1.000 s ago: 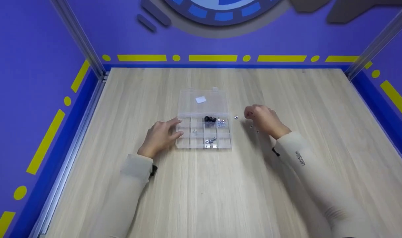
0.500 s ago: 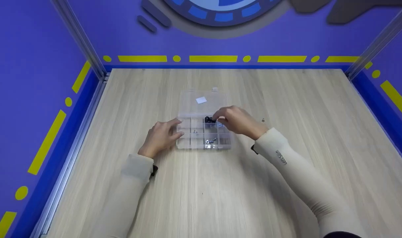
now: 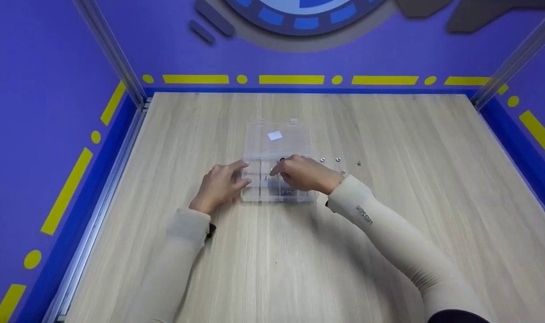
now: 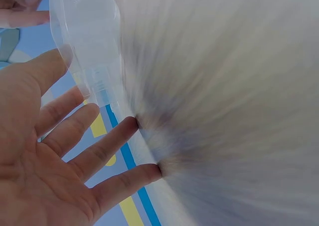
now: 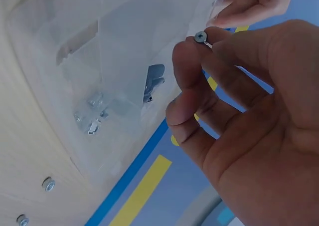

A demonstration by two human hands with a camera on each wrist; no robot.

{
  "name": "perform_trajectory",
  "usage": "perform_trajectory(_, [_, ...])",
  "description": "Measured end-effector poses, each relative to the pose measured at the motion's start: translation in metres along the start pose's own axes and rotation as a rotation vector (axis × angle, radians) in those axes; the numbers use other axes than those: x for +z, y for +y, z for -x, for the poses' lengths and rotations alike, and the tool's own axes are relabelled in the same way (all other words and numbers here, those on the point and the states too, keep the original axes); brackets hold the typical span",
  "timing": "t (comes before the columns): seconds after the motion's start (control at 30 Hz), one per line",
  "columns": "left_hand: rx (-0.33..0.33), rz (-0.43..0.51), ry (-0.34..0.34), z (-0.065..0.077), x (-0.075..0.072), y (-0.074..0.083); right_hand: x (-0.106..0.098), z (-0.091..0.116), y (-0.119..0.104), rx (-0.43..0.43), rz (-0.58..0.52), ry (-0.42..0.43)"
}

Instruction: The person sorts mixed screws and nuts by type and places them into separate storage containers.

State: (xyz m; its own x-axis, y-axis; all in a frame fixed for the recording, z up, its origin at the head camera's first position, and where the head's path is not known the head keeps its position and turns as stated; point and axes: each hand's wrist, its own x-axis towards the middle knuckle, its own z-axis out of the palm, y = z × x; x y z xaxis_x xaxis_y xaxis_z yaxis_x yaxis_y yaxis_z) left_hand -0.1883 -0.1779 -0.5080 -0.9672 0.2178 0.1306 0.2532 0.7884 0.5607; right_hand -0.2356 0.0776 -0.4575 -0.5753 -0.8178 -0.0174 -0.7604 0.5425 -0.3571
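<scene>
A clear divided box [image 3: 279, 200] lies on the wooden table, its lid [image 3: 294, 141] folded back. My left hand [image 3: 220, 184] stays at the box's left edge, thumb and index fingertip touching it; in the left wrist view its fingers are spread. Over the middle compartments, my right hand [image 3: 303, 174] pinches a small cross-head screw [image 5: 201, 37] between thumb and index finger. Through the clear plastic, silvery nuts [image 5: 93, 113] and dark pieces [image 5: 153, 81] show in separate compartments. A few small metal parts [image 3: 288, 192] lie in a front compartment, partly shaded by my hand.
Right of the box, loose nuts [image 3: 338, 159] and a small screw-like piece [image 3: 359, 163] lie on the table. A white label [image 3: 275, 135] is on the lid. Blue-purple panels [image 3: 200, 58] enclose the table's back and sides.
From beside the loose parts on the right, my right hand has moved left across the box to its middle compartments. My left hand has stayed at the left edge.
</scene>
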Motion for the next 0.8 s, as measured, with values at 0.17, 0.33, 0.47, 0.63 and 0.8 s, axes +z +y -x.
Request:
perform_trajectory(0.17, [0.008, -0.002, 0.004, 0.000, 0.001, 0.000, 0.004, -0.005, -0.003, 0.015, 0.026, -0.080])
perform_trajectory(0.33, [0.009, 0.000, 0.002, 0.000, 0.001, 0.001, 0.007, -0.008, -0.005, 0.032, 0.064, -0.132])
perform_trajectory(0.47, [0.003, 0.005, 0.005, -0.001, 0.001, 0.002, 0.009, -0.011, -0.005, 0.042, 0.082, -0.145])
perform_trajectory(0.63, [0.005, 0.000, 0.002, -0.001, 0.000, 0.002, 0.010, -0.012, -0.005, 0.028, 0.072, -0.148])
perform_trajectory(0.8, [0.001, -0.007, -0.001, 0.001, 0.000, 0.001, 0.010, -0.014, -0.006, 0.036, 0.062, -0.165])
